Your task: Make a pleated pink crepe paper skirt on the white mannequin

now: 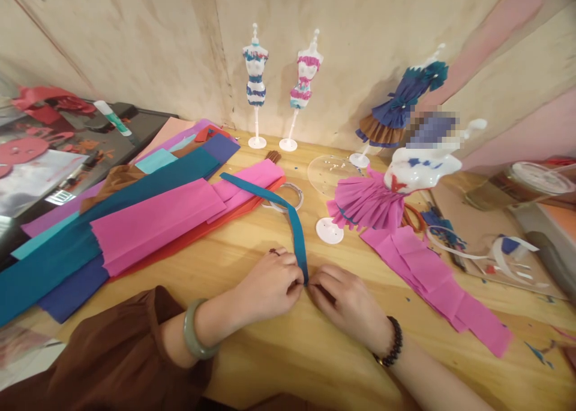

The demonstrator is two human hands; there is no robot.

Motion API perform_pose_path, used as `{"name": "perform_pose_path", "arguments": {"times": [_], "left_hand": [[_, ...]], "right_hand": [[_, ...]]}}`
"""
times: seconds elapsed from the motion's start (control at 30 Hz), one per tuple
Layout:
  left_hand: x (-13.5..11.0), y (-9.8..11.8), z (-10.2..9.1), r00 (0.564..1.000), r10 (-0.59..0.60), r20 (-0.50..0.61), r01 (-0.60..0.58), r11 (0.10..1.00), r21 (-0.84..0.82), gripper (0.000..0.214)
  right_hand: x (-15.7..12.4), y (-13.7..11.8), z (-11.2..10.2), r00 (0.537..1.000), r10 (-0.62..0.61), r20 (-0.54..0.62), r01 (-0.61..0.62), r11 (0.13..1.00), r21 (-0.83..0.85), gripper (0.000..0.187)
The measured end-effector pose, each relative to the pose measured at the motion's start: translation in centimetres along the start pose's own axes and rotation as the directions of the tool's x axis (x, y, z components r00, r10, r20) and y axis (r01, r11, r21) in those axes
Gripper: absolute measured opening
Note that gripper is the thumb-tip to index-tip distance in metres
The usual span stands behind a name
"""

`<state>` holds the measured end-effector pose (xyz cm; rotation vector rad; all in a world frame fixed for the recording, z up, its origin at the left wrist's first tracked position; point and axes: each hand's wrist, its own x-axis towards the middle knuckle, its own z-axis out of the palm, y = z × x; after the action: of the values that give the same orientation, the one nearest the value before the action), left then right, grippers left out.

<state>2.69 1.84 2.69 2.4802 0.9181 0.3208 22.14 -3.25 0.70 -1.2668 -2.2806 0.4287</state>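
Closest to the camera is a loose brown sleeve (pixel 112 351) down in the bottom left corner, with a pale green bangle (pixel 193 333) on the wrist coming out of it. That's the left hand (pixel 265 285), and its grip is closed, thumb and finger pinching the near end of a narrow teal strip (pixel 296 231). The right hand (pixel 344 300), wearing a dark bead bracelet (pixel 395 342), is right beside it, fingertips pinched on that same end, just above the bench (pixel 256 357). From there the strip runs away from the hands, bends across a tape roll (pixel 297 192) and ends up on top of some pink sheets (pixel 157 219). Those sit on a bunch of other colors, like the wide teal sheet (pixel 45 273). Over to the right there's a white dress form (pixel 427 168) leaning over in a pleated pink skirt (pixel 371 201), with a folded pink strip (pixel 432 279) lying just beside it, well apart from the sheets.
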Motion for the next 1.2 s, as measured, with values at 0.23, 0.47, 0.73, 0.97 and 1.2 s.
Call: {"name": "perform_pose_path", "arguments": {"times": [0.23,0.47,0.73,0.97,1.2], "left_hand": [[0.05,0.03,0.05,1.0,-0.004,0.005,0.004,1.0,-0.01,0.017],[0.01,0.22,0.3,1.0,-0.023,-0.011,0.023,0.998,0.052,0.016],[0.03,0.26,0.65,0.998,-0.066,-0.012,0.067,0.996,0.065,0.014],[-0.08,0.25,0.92,0.997,-0.076,-0.014,0.077,0.997,0.031,0.013],[-0.02,0.46,0.66,0.996,-0.092,0.002,0.092,0.995,0.029,0.014]], "right_hand": [[0.08,0.1,0.24,0.997,0.064,0.041,-0.062,0.997,-0.034,0.015],[0.19,0.06,0.14,0.997,0.066,0.05,-0.065,0.997,-0.036,0.014],[0.22,0.02,0.28,0.993,0.094,0.078,-0.092,0.995,-0.03,0.012],[0.3,-0.12,0.05,0.991,0.107,0.081,-0.108,0.994,0.007,0.013],[0.41,-0.17,-0.12,0.983,0.14,0.115,-0.148,0.987,0.061,0.014]]}}
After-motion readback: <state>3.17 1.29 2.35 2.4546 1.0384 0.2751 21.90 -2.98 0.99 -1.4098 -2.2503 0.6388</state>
